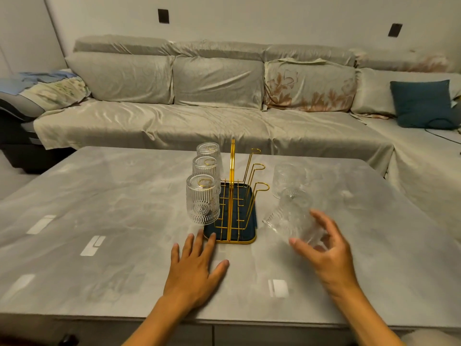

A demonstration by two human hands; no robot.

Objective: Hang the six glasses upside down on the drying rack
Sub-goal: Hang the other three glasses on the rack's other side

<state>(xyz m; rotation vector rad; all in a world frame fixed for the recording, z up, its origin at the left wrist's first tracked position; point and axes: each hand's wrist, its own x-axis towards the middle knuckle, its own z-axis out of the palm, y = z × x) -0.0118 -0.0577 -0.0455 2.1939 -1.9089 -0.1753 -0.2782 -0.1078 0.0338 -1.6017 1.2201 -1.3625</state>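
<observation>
A gold wire drying rack [232, 171] stands on a dark blue tray [252, 196] at the table's middle. Three ribbed clear glasses hang upside down on its left hooks: near [202, 199], middle [205, 166], far [209, 149]. The three hooks on the rack's right side [259, 167] are bare. My right hand [326, 250] grips a tilted, blurred glass [287, 219] just right of the tray, its mouth pointing left. Behind it stand two more glasses [289, 177], partly overlapping and hard to separate. My left hand [197, 268] lies flat on the table, fingertips touching the tray's front edge.
The grey marble-look table [112, 208] runs wide to both sides. A long sofa under a pale cover [199, 121] sits behind it, with a dark blue cushion [421, 103] at the right.
</observation>
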